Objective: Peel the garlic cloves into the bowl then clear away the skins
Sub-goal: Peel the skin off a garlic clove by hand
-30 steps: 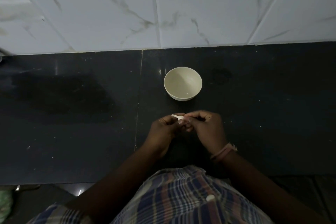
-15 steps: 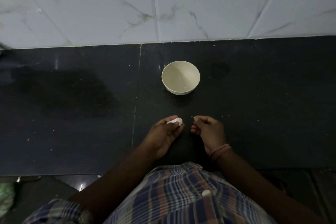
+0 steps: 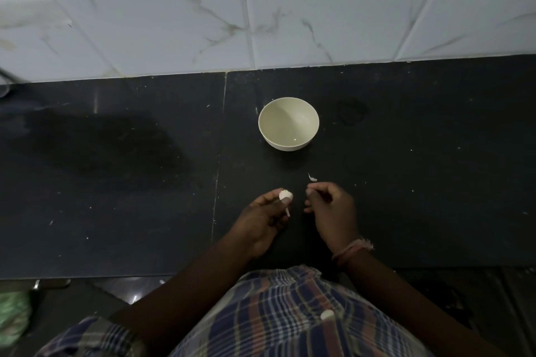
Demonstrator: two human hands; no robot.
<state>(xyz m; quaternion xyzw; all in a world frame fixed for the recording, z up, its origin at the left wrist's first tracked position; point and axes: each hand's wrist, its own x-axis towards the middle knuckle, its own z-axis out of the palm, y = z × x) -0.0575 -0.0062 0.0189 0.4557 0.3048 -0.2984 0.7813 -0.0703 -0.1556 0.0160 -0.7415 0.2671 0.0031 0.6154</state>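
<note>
A cream bowl (image 3: 288,124) stands on the black counter (image 3: 116,182), nothing visible inside it. My left hand (image 3: 265,219) pinches a white garlic clove (image 3: 285,195) at its fingertips, just below and left of the bowl. A thin strip of skin (image 3: 85,213) hangs under the clove. My right hand (image 3: 332,209) is a short gap to the right, fingers curled with thumb and forefinger together. A small piece of garlic skin (image 3: 312,178) lies on the counter just above that hand's fingertips. Both hands hover near the counter's front.
A white marble-tiled wall (image 3: 261,9) rises behind the counter. A seam (image 3: 220,139) runs down the counter left of the bowl. A dark wet patch (image 3: 101,148) spreads on the left. Something green (image 3: 13,316) sits low at the left edge.
My hands were together on the clove, then drew apart. The right hand pulled off a bit of skin, which now lies on the counter above it. The left hand keeps the clove.
</note>
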